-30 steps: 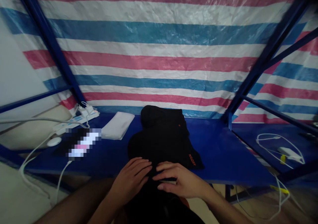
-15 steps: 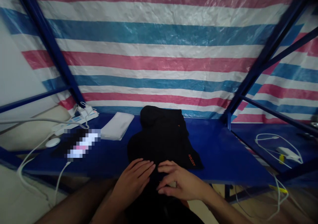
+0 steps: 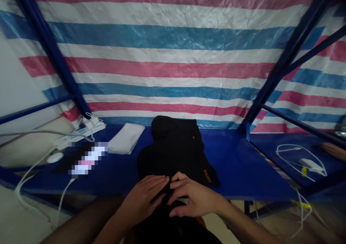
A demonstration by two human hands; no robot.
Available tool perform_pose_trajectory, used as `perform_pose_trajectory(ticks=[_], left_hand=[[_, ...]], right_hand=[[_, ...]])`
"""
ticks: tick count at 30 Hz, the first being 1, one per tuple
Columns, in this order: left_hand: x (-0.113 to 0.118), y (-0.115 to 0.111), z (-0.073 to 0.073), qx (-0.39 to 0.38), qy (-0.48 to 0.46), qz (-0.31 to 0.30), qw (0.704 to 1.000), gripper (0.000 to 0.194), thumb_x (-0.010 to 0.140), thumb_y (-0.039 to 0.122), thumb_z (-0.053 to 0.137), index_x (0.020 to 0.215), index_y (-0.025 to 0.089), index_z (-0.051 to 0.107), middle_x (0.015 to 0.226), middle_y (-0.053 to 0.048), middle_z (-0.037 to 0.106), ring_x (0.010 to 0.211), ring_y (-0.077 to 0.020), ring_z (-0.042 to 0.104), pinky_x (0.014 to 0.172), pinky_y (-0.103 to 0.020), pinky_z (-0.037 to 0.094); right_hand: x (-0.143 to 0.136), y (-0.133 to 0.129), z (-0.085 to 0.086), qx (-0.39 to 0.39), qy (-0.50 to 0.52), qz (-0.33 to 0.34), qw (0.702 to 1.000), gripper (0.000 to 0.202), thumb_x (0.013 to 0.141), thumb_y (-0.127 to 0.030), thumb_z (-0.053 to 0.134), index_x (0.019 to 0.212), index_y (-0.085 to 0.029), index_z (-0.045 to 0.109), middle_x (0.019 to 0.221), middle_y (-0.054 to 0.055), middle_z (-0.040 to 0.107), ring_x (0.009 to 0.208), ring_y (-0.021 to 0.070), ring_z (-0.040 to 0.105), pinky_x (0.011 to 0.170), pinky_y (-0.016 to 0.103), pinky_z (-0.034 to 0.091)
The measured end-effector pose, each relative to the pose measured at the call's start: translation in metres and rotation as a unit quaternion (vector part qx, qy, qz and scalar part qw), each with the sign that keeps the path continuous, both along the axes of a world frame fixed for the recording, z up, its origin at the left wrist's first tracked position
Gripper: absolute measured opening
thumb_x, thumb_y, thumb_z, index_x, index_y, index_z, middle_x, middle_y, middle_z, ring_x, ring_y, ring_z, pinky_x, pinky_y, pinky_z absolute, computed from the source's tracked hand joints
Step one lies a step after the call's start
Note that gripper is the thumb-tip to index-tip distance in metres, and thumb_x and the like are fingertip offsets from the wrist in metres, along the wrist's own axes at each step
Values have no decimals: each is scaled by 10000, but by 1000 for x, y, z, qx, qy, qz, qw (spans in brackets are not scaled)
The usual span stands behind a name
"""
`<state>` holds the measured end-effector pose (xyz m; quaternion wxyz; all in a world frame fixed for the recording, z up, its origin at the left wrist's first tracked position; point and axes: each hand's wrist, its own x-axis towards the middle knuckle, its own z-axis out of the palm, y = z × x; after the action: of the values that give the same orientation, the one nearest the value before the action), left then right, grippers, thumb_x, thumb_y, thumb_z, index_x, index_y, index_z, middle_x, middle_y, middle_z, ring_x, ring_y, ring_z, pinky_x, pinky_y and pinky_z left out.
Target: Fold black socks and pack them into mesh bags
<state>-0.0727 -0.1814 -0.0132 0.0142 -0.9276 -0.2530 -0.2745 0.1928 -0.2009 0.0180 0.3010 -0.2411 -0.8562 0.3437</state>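
Black socks (image 3: 173,154) with small orange lettering lie flat and overlapping on a blue tabletop (image 3: 238,161). At their near side, my left hand (image 3: 147,195) rests palm down, fingers stretched out together and thumb a little apart. Facing it, my right hand (image 3: 190,197) has its fingers bent and apart, with a gap between thumb and forefinger. Its upper fingertips touch the near edge of the black cloth. Between the hands everything is black, so where the fabric ends and my dark clothing begins is hard to make out.
A folded white cloth or paper (image 3: 127,138), a blurred-out phone (image 3: 89,159) on a cable and a power strip (image 3: 81,134) lie on the left. Blue posts stand either side. Beyond the right post are a white charger with cable (image 3: 310,165) and another person's hand (image 3: 333,150).
My left thumb has moved away from its fingers, and my right fingers have shifted slightly. Another person's hand has come in at the right edge. The socks stay in place.
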Motion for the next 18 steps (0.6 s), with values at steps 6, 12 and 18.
perform_pose_trajectory(ticks=[6,12,18], left_hand=[[4,0,8,0,39,13,999,426,1025,159,589,1447,201,625,1289,-96,775,1161,-231,742,1016,-401,608],[10,0,-3,83,25,10,996,379,1075,162,501,1434,163,621,1232,-109,791,1103,-225,753,948,-381,611],[12,-1,-7,111,27,6,993,387,1106,164,427,1445,137,611,1225,-122,789,1116,-227,747,968,-385,607]], right_hand=[[4,0,14,-67,3,10,998,120,964,-383,795,996,-286,858,1021,8,808,977,181,762,894,289,566],[8,-10,18,-299,33,70,951,252,976,-407,766,1182,-279,832,1391,62,682,705,80,775,528,148,545],[2,-9,3,-468,98,129,869,323,989,-462,742,1088,-166,825,851,13,778,482,60,678,391,106,441]])
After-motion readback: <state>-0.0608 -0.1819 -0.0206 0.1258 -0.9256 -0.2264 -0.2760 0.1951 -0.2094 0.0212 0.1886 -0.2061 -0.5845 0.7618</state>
